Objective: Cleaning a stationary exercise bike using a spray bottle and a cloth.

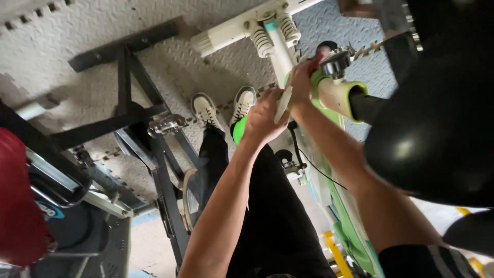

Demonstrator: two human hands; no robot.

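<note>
Two hands: both raised to the bike frame, close together, near touching.
Left hand: curled round a pale, flat tool; fingers closed on its lower end, grip looks firm.
Right hand: clenched on the green clamp where the cream tube meets it; what is under the palm can't be told.
Tool axis: near upright in view, tip pointing up toward the right hand and the clamp.
Tube axis: runs right from the clamp to a black saddle, slightly downward.
Nearer hand: right is on the clamp already; left sits just below and left of it, w/ tool tip just beside the clamp.
Knob: grey metal, just above-right of the right hand, untouched.
Frame: white bar w/ two springs, above both hands.
Below: black trousers, two pale shoes on grey tread-plate floor.
Left side: black stand w/ a metal pedal, well apart from the hands.
</note>
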